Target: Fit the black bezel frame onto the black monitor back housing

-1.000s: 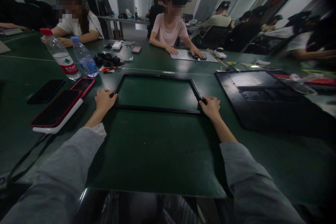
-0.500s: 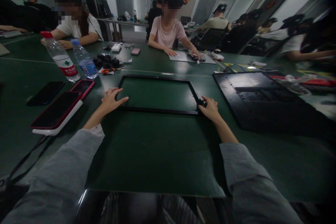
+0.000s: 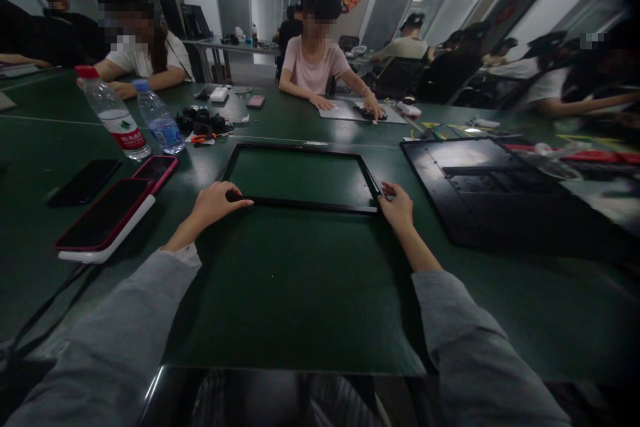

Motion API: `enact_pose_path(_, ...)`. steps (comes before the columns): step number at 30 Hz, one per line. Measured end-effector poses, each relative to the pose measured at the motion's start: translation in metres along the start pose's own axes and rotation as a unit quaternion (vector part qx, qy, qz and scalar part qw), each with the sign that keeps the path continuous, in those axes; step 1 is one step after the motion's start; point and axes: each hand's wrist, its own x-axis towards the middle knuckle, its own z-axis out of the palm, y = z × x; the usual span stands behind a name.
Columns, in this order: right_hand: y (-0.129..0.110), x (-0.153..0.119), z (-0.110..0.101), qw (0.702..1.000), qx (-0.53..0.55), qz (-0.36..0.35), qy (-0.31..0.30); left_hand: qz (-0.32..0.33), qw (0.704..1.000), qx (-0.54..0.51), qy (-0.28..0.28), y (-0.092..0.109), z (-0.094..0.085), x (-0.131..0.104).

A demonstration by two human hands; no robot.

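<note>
A thin black rectangular frame (image 3: 310, 205) lies over the green table (image 3: 300, 280), its near edge looking slightly raised. My left hand (image 3: 216, 203) grips its near left corner, the thumb along the near bar. At the near right corner, my right hand (image 3: 397, 207) holds the side bar between thumb and fingers. The table's green surface shows through the open middle of the frame. To the right of my right hand lies a large dark panel (image 3: 480, 207) with recessed slots.
Two bottles (image 3: 123, 123) (image 3: 163, 123) stand at the left, near phones (image 3: 105, 213) and a dark phone (image 3: 85, 182). Black items and orange-handled tool (image 3: 204, 139) lie behind. Across the table sits a person (image 3: 315, 67) with hands on a grey board (image 3: 340, 112).
My left hand has moved nearer to me and closed on the frame's corner. The near edge of the frame appears slightly higher. My right hand stays at its corner.
</note>
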Motion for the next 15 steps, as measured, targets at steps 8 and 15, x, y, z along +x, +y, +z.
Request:
enact_pose_path(8,0.0068,0.0,0.0013,1.0,0.014,-0.002,0.003,-0.004,1.0,-0.015,0.011,0.0022,0.0035,-0.0014)
enact_pose_path(15,0.0099,0.0005,-0.0008,0.999,0.031,-0.009,-0.022,-0.001,1.0,-0.015,0.006,0.0072,0.001,-0.0039)
